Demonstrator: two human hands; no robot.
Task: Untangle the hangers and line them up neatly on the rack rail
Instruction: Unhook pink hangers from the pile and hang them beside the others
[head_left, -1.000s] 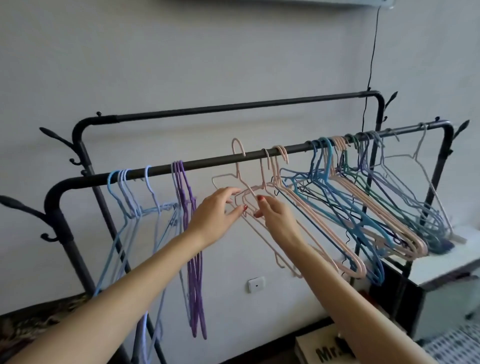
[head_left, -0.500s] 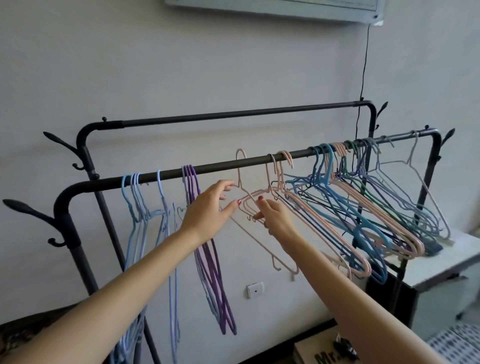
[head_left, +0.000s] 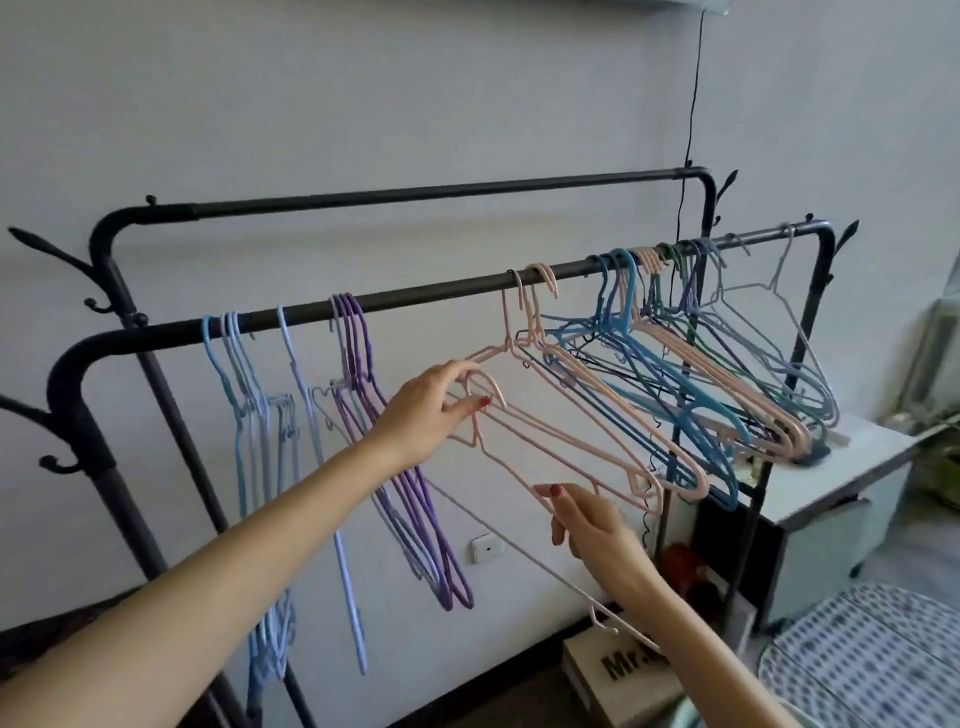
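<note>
The front rack rail (head_left: 441, 291) runs from lower left to upper right. Light blue hangers (head_left: 234, 364) and purple hangers (head_left: 358, 353) hang straight at its left. A pink hanger (head_left: 597, 457) is off the rail and tilted down to the right. My left hand (head_left: 426, 415) grips its hook and neck. My right hand (head_left: 587, 525) pinches its lower bar. Two more pink hangers (head_left: 540, 283) hook the rail just above. A tangled bunch of blue, pink, green and lilac hangers (head_left: 691, 353) crowds the right end. A pale hanger (head_left: 498, 535) slants below, partly behind my right hand.
A second, higher back rail (head_left: 415, 195) stands near the wall, with hook pegs (head_left: 57, 249) at the rack's left end. A white cabinet (head_left: 857, 462) sits under the right end. A lettered box (head_left: 613, 670) and a dotted cloth (head_left: 872, 654) lie below.
The pink hanger has come off the rail and dropped lower. My left hand went down with its hook. My right hand slid down and right to its lower bar.
</note>
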